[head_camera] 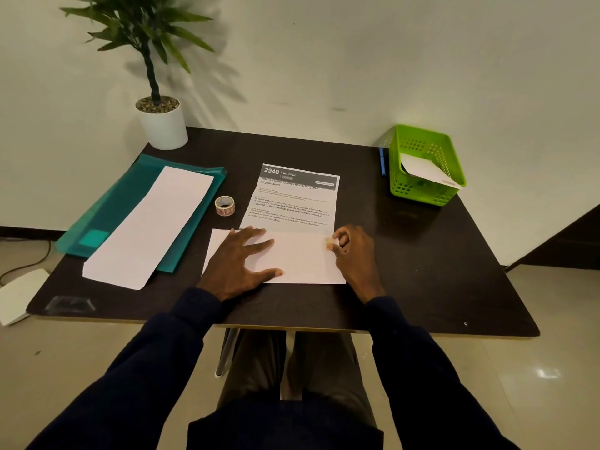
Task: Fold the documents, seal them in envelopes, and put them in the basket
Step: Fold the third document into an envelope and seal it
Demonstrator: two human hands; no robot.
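Head view, the only angle: the left hand [242,264] is laid flat with fingers spread wide, pressing down on a white envelope [298,261] at the near edge of the dark worktop [422,254]. The right hand [352,251] is curled up at the envelope's right end, pinching a little tan sticker [329,244] right against the paper.

A printed document [292,203] headed "2940 KITCHEN" lies just beyond the envelope, its bottom edge tucked under it or right up against it, can't tell which. A small roll [224,206] of tape or stickers stands just left of that sheet.

Further left there's a teal folder [123,203] with a long white sheet [149,225] lying on top, hanging off its near edge onto the worktop.

The green basket [418,193] is at the far right corner, well apart from both hands, with a white packet [425,172] leaning inside. A blue pen [382,162] lies just beside the basket's left wall. A potted plant [164,125] stands at the far left corner.
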